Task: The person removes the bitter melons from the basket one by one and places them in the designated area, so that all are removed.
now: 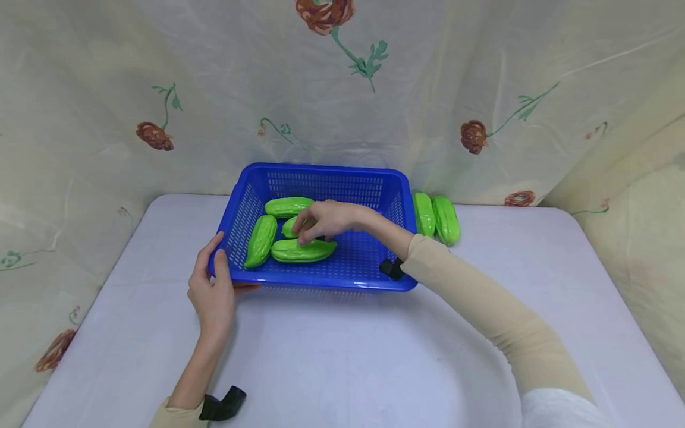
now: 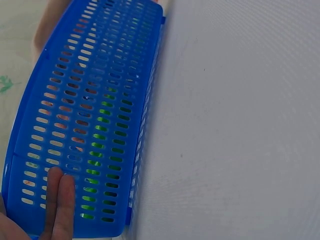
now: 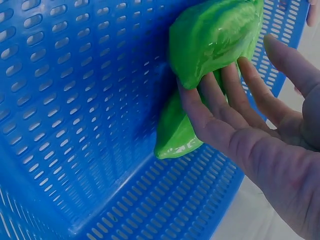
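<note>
Here's the left hand (image 1: pixel 214 291) pinching the near-left corner of the blue basket (image 1: pixel 342 282), thumb at the rim, two fingers flat along the outside. Over in the basket, the right hand (image 1: pixel 329 219) is loosely spread, thumb apart, fingertips right at the four green gourds (image 1: pixel 303 251) on the left side, while two outer gourds (image 1: pixel 446 220) lie together on the worktop (image 1: pixel 348 356), beyond the right wall!

- Blue basket (image 3: pixel 55 85): slotted sides meet at a bare inner corner.
- Right hand (image 3: pixel 272 155): reaches inside the basket's rim, fingers slightly bent and spread, thumb apart.
- Larger green gourd (image 3: pixel 215 42): beside the fingertips; contact unclear.
- Second green gourd (image 3: pixel 175 132): partly behind the fingers, nearer that corner.
</note>
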`<state>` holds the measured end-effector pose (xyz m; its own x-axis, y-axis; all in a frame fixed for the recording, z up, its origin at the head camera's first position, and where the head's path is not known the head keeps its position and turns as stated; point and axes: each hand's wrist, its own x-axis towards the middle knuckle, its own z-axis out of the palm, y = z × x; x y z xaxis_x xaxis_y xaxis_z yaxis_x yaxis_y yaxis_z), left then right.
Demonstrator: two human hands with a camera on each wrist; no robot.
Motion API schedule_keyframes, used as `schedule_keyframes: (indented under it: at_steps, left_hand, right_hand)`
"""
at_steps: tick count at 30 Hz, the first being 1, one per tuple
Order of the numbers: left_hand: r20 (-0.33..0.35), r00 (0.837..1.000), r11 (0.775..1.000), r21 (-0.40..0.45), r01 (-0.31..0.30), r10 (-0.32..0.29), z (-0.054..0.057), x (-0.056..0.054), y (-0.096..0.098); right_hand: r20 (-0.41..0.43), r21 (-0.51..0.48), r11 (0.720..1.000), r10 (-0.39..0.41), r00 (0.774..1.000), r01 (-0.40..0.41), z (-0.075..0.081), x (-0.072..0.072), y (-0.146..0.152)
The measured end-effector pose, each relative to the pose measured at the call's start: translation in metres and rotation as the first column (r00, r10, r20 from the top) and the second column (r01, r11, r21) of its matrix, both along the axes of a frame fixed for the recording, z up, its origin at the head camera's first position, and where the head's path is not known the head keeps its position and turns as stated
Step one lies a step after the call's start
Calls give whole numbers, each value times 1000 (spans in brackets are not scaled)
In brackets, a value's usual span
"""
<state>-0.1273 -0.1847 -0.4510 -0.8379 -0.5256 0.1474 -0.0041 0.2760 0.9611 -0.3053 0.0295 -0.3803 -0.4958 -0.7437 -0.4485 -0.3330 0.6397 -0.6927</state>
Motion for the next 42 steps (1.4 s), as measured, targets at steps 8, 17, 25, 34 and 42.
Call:
schedule_keyframes:
  at_steps: [8,17,25,34,42]
  left_hand:
    - [-14,1000,1000,20,15,-15,0,1,0]
    - [-17,1000,1000,24,8,-8,1,1,0]
    - [11,1000,1000,2,-16,16,1,1,0]
    - [11,1000,1000,1,-20,20,3,0,2]
    - [-6,1000,1000,9,-23,23,2,-2,1]
  right_hand:
    - [16,36,999,22,1000,-22,-2,4,-2]
    - [30,65,996,57,998,-59,-4,9,-3]
    - [57,65,997,47,997,-51,-4,10,-4]
    - [64,53,997,47,997,-51,-3,9,-1]
    - [76,43,998,32,997,-35,2,10,2]
